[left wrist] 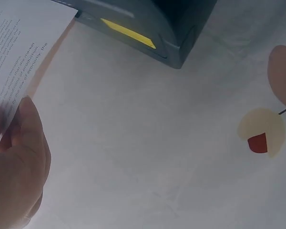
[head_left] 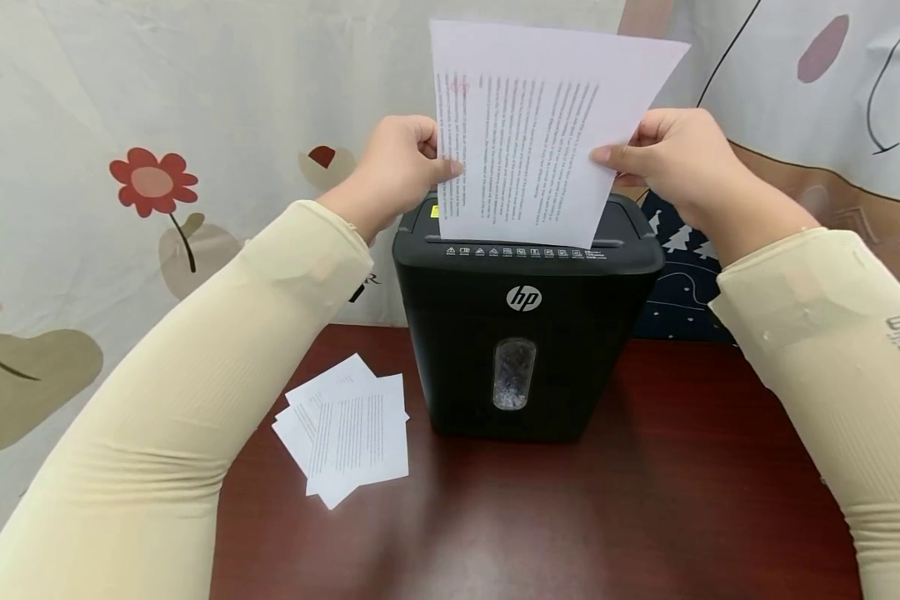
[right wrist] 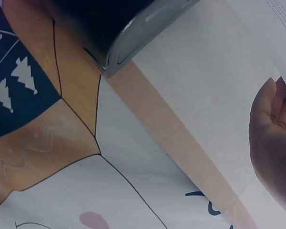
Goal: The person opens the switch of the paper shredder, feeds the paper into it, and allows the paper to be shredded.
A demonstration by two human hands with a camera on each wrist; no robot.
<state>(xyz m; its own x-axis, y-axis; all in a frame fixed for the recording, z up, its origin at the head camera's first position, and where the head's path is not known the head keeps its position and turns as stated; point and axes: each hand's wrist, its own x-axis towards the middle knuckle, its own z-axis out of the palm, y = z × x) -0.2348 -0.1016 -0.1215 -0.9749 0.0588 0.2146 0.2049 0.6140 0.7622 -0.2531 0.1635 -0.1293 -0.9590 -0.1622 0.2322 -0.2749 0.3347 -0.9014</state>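
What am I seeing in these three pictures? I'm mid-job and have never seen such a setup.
No robot here: a person works with a bare left hand and right hand, cream fabric sleeves on the arms. The wide picture comes from a camera on the head, looking forward and down. The other two come from cameras on the wrists, each showing that hand's work.

Both hands pinch the side edges of a white printed paper sheet, held upright over a tall black HP machine that looks like a paper shredder. The sheet's lower edge is at the top slot; whether it has entered, I cannot tell. On the glossy reddish-brown table, overlapping white printed papers lie to the machine's left in the head view.
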